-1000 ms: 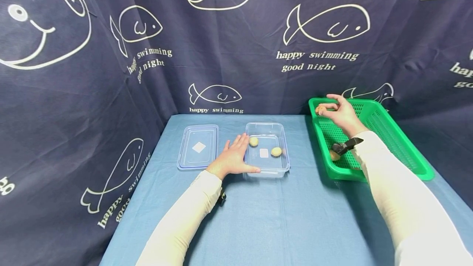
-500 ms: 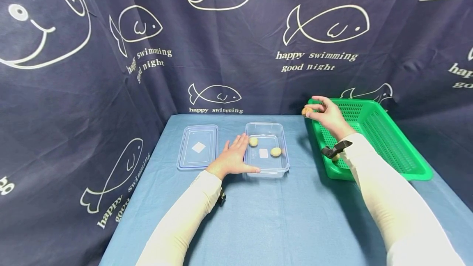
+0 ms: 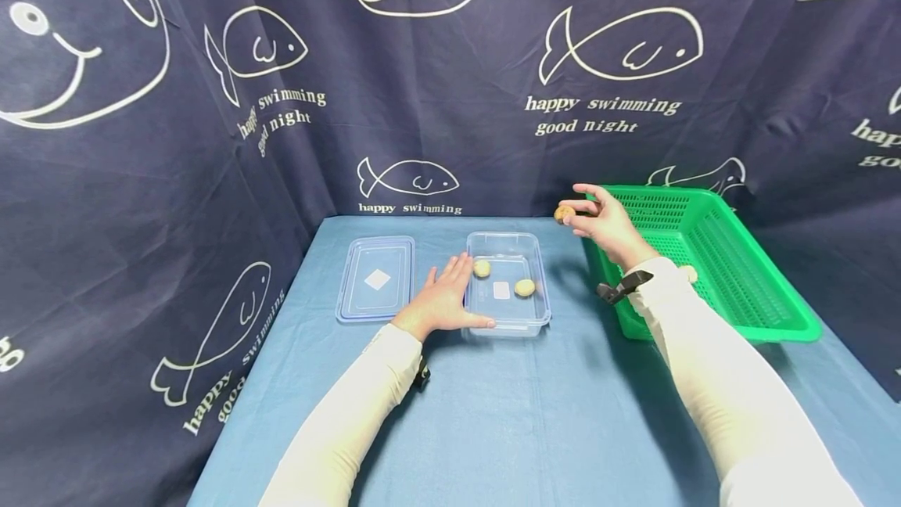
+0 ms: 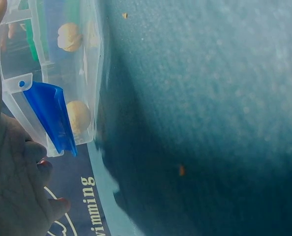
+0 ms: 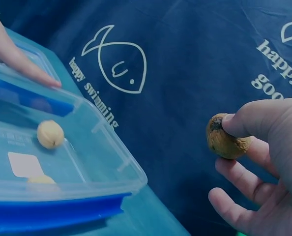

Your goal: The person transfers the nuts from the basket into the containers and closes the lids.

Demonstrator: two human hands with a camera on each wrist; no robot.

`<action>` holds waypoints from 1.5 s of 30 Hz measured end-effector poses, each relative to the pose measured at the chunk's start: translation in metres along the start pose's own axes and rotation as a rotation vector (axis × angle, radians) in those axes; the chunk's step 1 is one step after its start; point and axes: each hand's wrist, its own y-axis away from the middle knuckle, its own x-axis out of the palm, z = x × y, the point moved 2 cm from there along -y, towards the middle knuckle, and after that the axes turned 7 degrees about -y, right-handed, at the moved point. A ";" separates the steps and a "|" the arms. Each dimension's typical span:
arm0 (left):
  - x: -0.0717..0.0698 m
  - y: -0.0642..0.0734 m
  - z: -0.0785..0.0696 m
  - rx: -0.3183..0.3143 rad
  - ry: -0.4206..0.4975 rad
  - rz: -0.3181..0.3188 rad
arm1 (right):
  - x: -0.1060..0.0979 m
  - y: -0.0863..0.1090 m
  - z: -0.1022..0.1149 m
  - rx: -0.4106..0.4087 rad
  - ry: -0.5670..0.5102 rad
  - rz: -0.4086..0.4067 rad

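Observation:
My right hand (image 3: 611, 227) pinches a brown walnut (image 5: 224, 137) between thumb and fingertips, beside the left rim of the green basket (image 3: 781, 288). A dark patch marks the shell near the thumb. My left hand (image 3: 443, 300) lies with straight fingers along the left side of the clear plastic box (image 3: 510, 327), its thumb at the front rim. Inside the box are two pale walnuts, one at the back left (image 3: 482, 268) and one at the front right (image 3: 525, 288). In the left wrist view a blue latch (image 4: 52, 115) hangs from the box's side.
The clear lid (image 3: 376, 280) lies flat left of the box on the blue cloth (image 3: 493, 429). Another walnut (image 3: 688, 274) shows in the basket beside my right sleeve, which hides part of the basket. A dark fish-print curtain (image 3: 457, 84) closes off the back and left.
My right hand has carried the brown walnut leftward, from over the basket to past its left rim. The left hand stays at the box.

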 end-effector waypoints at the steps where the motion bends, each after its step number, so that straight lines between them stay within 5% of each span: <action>1: 0.000 0.000 0.000 0.001 0.000 0.000 | 0.002 0.000 0.000 0.000 -0.001 0.006; 27: 0.002 -0.002 0.001 -0.004 0.003 -0.008 | 0.048 -0.005 -0.018 0.004 -0.012 0.055; 45: 0.000 -0.002 0.000 0.000 0.018 -0.002 | 0.022 0.007 -0.010 -0.031 0.056 -0.086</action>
